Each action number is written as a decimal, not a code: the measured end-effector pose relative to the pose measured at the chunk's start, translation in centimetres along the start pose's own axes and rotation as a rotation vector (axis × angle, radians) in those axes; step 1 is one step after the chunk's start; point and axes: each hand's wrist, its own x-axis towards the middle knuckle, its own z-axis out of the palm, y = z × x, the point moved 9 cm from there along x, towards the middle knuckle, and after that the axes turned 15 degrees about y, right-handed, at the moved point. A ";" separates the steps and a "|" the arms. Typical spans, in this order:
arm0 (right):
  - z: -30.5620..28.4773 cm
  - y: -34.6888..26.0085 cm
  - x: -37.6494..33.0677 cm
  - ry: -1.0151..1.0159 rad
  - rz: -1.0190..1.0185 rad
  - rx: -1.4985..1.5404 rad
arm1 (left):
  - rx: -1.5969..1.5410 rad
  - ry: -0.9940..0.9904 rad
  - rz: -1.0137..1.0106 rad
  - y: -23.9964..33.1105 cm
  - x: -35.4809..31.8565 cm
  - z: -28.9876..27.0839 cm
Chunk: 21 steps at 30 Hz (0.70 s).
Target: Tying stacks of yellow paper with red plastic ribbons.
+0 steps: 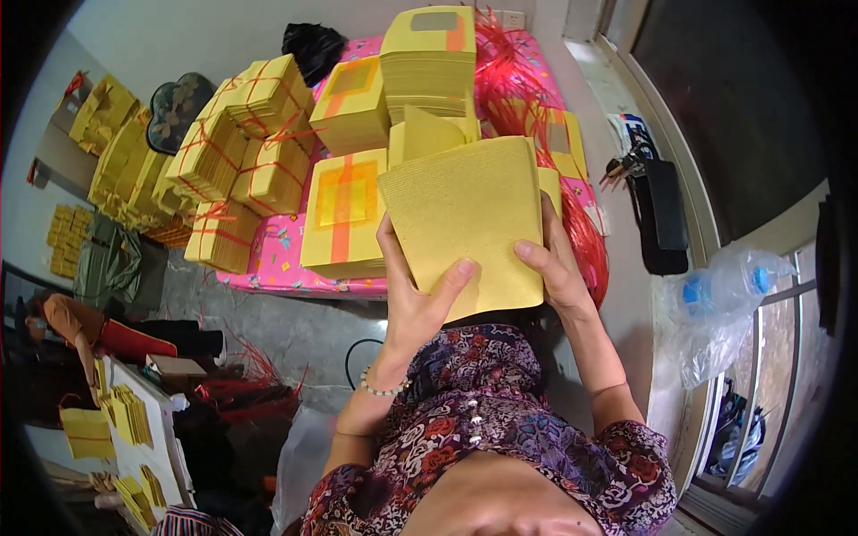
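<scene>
**Q:** Where does this take place?

**A:** Grey floor (295, 330) fills the middle of a room seen from above, with a low bed or mattress under a pink patterned cover (268, 259) ahead of the person. Bundles of yellow paper tied with red string (255, 147) are piled on its left part, and loose yellow stacks with orange bands (344, 214) lie nearer the middle. A taller stack (429, 62) stands behind them, beside a heap of red plastic string (509, 71).

**Q:** What are the hands doing?

**A:** Both hold one thick sheaf of plain yellow sheets (465, 214), raised upright in front of the chest, above the near edge of the bed. The left hand (416, 299) is closed round its lower left edge, thumb lying across the front face. The right hand (554, 263) clasps the right edge, thumb pressed on the front, fingers hidden behind. A bead bracelet (382, 389) circles the left wrist.

**Q:** Anything else nearby?

**A:** A clear plastic bottle with a blue cap (724, 286) lies by the window on the right, and a black bag (661, 219) rests near it. At lower left, another person's sleeve (67, 317) shows beside a white worktop (152, 429) carrying more yellow sheets.
</scene>
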 end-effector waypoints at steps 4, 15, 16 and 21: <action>-0.4 -1.0 -1.6 -0.066 -0.036 0.008 | 0.045 -0.003 0.043 0.3 -1.6 -0.3; 0.9 -0.3 -4.9 -0.177 -0.240 -0.281 | -0.059 0.024 -0.096 -1.8 -5.1 -2.6; 1.1 -0.5 -5.1 -0.194 -0.329 -0.357 | -0.058 0.024 -0.099 -1.9 -5.3 -2.5; 1.2 -0.7 -5.5 -0.211 -0.416 -0.538 | -0.060 0.061 -0.087 -2.9 -5.5 -2.6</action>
